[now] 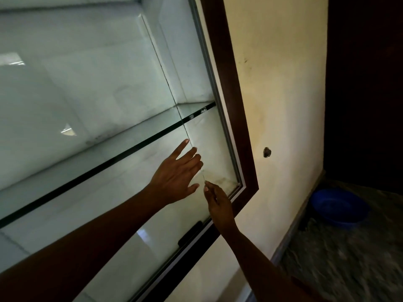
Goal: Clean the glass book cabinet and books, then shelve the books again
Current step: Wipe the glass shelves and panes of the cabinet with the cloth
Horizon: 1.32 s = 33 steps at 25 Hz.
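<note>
The glass book cabinet is set into the wall inside a dark brown wooden frame [231, 88]. Its sliding glass pane [91, 88] covers most of the opening, with the pane's right edge [174, 92] a little short of the frame. Behind it a glass shelf [122, 149] runs across, and no books show on it. My left hand [176, 175] lies flat on the pane near that edge, fingers spread. My right hand [218, 203] is just below it, fingertips at the pane's lower edge. Whether those fingers pinch the glass is unclear.
A cream wall [283, 105] with a small hole [267, 152] lies right of the frame. On the patterned floor at the lower right sits a blue basin [339, 209]. A dark doorway [366, 83] fills the far right. A black handle piece [190, 233] sits on the pane's bottom rail.
</note>
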### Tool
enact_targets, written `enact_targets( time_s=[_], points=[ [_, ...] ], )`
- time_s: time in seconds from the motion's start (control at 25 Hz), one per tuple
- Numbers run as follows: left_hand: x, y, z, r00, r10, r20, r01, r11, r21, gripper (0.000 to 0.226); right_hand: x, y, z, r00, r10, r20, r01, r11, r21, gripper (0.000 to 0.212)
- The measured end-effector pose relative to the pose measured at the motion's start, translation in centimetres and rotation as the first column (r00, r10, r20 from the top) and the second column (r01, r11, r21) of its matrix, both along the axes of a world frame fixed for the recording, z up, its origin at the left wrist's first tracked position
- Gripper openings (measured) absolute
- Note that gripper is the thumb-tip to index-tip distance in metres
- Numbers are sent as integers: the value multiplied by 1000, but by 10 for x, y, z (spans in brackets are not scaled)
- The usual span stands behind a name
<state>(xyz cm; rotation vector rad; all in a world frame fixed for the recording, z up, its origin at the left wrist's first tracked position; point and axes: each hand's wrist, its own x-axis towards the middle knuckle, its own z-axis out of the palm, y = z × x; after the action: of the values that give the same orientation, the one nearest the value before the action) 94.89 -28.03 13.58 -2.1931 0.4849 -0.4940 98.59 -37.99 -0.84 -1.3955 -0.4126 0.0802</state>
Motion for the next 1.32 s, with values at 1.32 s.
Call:
enact_targets(
  time_s=[1.32],
  points=[
    [-75, 40, -10, 999, -46, -21, 47, 999, 24, 44, -59, 30, -3, 991, 49, 128, -63, 992, 108, 22]
  ],
)
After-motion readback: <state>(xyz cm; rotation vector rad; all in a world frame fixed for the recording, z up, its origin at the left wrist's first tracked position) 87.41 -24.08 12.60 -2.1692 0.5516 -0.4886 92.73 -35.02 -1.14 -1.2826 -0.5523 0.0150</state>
